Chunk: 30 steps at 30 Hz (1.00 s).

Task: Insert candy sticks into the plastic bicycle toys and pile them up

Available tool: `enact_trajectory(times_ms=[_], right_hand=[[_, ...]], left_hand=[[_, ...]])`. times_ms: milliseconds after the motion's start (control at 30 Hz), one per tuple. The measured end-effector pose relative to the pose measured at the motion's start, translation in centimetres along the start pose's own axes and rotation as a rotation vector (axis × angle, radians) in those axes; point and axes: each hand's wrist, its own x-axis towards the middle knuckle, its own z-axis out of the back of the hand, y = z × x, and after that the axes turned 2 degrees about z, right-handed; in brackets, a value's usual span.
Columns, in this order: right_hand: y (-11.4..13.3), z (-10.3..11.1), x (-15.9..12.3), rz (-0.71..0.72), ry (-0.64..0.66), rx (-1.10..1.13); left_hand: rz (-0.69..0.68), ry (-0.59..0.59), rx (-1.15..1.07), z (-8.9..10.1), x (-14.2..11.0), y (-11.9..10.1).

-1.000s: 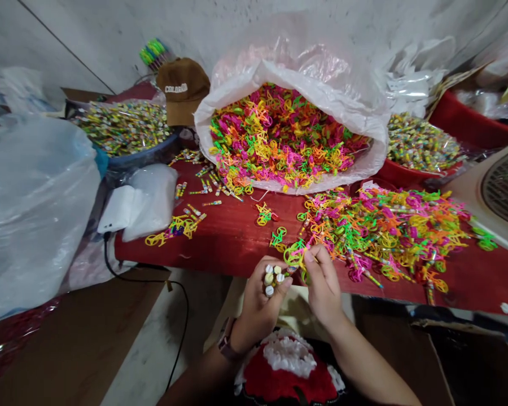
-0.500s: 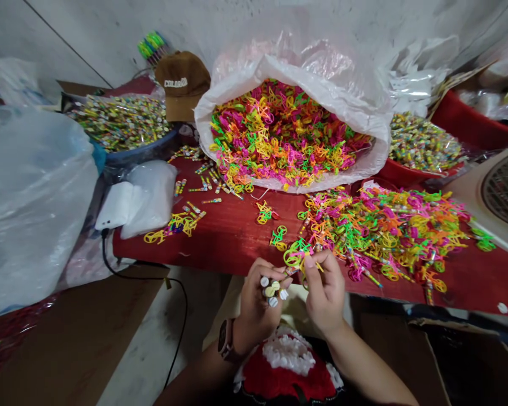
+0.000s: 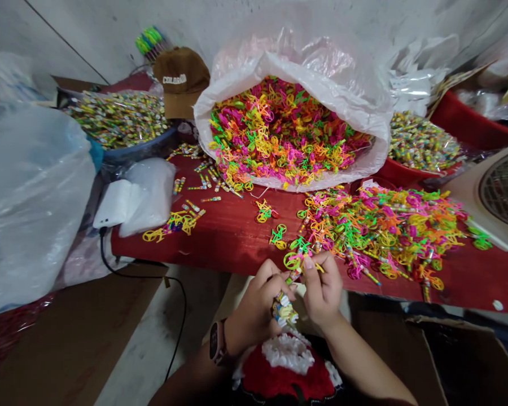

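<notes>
My left hand (image 3: 258,299) is closed around several small printed tubes (image 3: 284,310) with whitish ends. One more tube (image 3: 293,276) sticks out at its fingertips, pointing toward my other hand. My right hand (image 3: 324,290) pinches a small plastic piece, pink and yellow where it shows between thumb and fingers; its full shape is hidden. Just beyond the fingertips are green and yellow-green toy bicycles (image 3: 295,258) at the table's front edge. I cannot tell whether the tube and the pinched piece touch.
A white sack (image 3: 355,107) of colourful plastic toy bicycles lies open on the red table (image 3: 220,237). To the right is a pile of bicycles with tubes (image 3: 385,231), beside a fan (image 3: 499,192). A blue basin (image 3: 152,141) of tubes, a cap (image 3: 182,79) and a white power bank (image 3: 116,203) are left.
My left hand has turned, so the bundled tubes now show their printed sides and hang lower. The single tube tilts up more visibly. My right hand has barely moved.
</notes>
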Motion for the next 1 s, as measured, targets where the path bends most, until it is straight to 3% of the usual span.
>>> enact_trajectory(times_ms=[133, 267, 400, 500, 600, 667, 767, 867, 933, 1000], right_hand=[[-0.4, -0.1, 0.0, -0.025, 0.015, -0.007], [-0.2, -0.2, 0.4, 0.094, -0.045, -0.165], [-0.7, -0.6, 0.0, 0.018, -0.061, -0.079], [-1.1, -1.0, -0.2, -0.044, -0.073, -0.053], [-1.0, -0.3, 1.5, -0.044, 0.024, -0.113], [-0.9, 1.5, 4.2, 0.033, 0.031, -0.228], [-0.9, 6.3, 9.6, 0.174, -0.252, -0.511], [-0.9, 10.5, 14.2, 0.081, -0.396, -0.89], [-0.7, 11.3, 15.4, -0.002, -0.476, -1.082], [-0.6, 9.8, 15.0, 0.067, -0.488, -1.143]], left_hand=[[-0.024, -0.008, 0.106, -0.4, -0.6, 0.9], [-0.144, -0.1, 0.338, -1.1, -1.1, 1.2], [-0.211, -0.022, 0.482, -1.2, -1.1, 0.6], [-0.186, 0.029, 0.458, -1.2, -1.1, 0.9], [-0.021, 0.013, 0.266, -1.4, -1.3, 2.0], [0.158, -0.007, 0.081, -1.5, -1.4, 2.8], [0.427, -0.082, -0.176, -1.4, -1.5, 3.6], [0.572, -0.222, -0.365, -1.4, -1.3, 4.1], [0.621, -0.303, -0.459, -1.6, -1.1, 4.5], [0.666, -0.355, -0.514, -1.8, -0.9, 4.9]])
